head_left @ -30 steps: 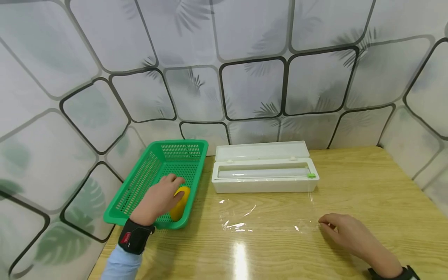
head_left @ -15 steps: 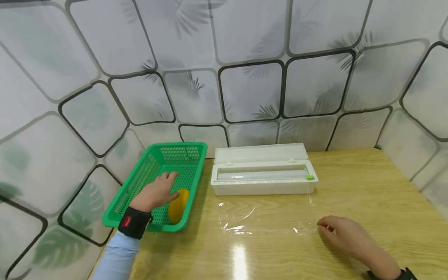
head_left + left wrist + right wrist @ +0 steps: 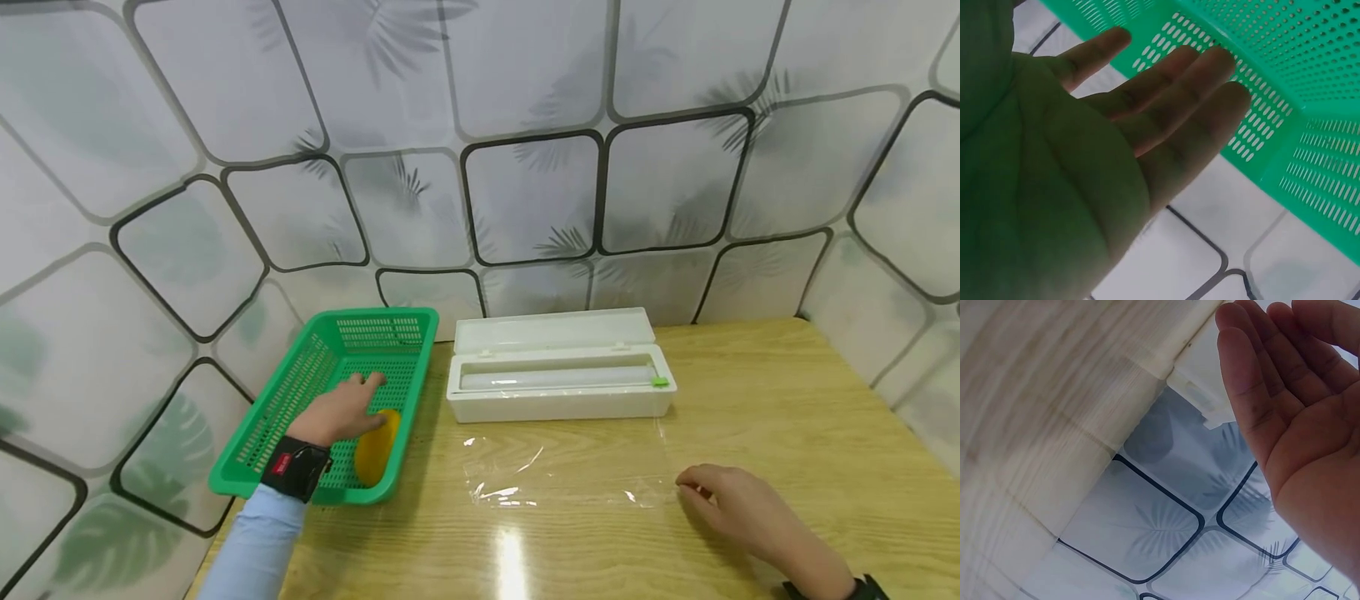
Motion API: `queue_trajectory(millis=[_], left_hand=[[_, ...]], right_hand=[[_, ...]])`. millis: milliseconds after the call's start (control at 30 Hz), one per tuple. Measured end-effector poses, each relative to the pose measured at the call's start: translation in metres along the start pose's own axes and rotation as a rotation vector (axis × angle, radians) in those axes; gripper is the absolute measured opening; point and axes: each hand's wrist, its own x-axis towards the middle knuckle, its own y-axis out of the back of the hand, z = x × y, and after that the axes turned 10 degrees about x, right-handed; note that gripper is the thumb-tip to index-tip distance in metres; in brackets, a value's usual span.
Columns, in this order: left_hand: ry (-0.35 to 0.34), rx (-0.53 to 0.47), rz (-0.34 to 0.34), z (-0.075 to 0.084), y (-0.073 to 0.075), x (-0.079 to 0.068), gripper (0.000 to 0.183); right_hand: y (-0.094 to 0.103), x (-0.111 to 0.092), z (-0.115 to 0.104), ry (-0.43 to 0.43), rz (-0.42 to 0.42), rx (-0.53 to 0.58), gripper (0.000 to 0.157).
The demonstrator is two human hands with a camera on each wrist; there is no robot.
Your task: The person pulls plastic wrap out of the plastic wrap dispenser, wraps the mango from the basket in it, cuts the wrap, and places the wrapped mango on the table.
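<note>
In the head view, my left hand point(image 3: 339, 414) is inside the green basket point(image 3: 420, 367), beside a yellow mango-shaped fruit point(image 3: 377, 448). Its thumb overlaps the fruit's top; the left wrist view shows the palm and extended fingers point(image 3: 1197, 134) holding nothing. My right hand point(image 3: 738, 506) rests low over the table at the right end of a clear sheet of plastic wrap point(image 3: 540, 479). Its fingers are gently bent, and the right wrist view shows no object in the palm. The wrap runs forward from a white dispenser box point(image 3: 558, 406) with its lid raised.
A roll point(image 3: 555, 379) lies inside the dispenser, and a small green slider point(image 3: 659, 382) sits at its right end. Patterned sheeting point(image 3: 532, 200) rises behind the wooden table point(image 3: 765, 392). The basket stands left of the dispenser.
My left hand's fingers have spread and drawn off the yellow fruit, slightly leftward; the fruit stays in the basket. The right hand keeps its place by the wrap. The head view has shifted slightly.
</note>
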Motion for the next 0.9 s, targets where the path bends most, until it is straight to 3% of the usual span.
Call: queue_trajectory(millis=[233, 367, 500, 733, 900], left_hand=[[-0.001, -0.027, -0.106, 0.002, -0.008, 0.009, 0.053], [-0.041, -0.019, -0.116, 0.005, -0.011, 0.011, 0.041], [-0.035, -0.012, -0.125, 0.008, -0.013, 0.012, 0.038], [-0.022, 0.009, -0.146, 0.011, -0.017, 0.014, 0.045], [-0.02, 0.014, -0.184, 0.013, -0.018, 0.014, 0.064]], right_hand=[[0.0, 0.0, 0.002, 0.037, 0.009, 0.007, 0.007], [0.001, 0.0, 0.003, 0.037, 0.004, 0.021, 0.007], [0.001, 0.0, 0.001, 0.022, 0.002, 0.022, 0.006], [0.003, 0.0, 0.001, -0.015, -0.034, 0.038, 0.004], [0.003, -0.001, 0.001, -0.016, -0.03, 0.031, 0.005]])
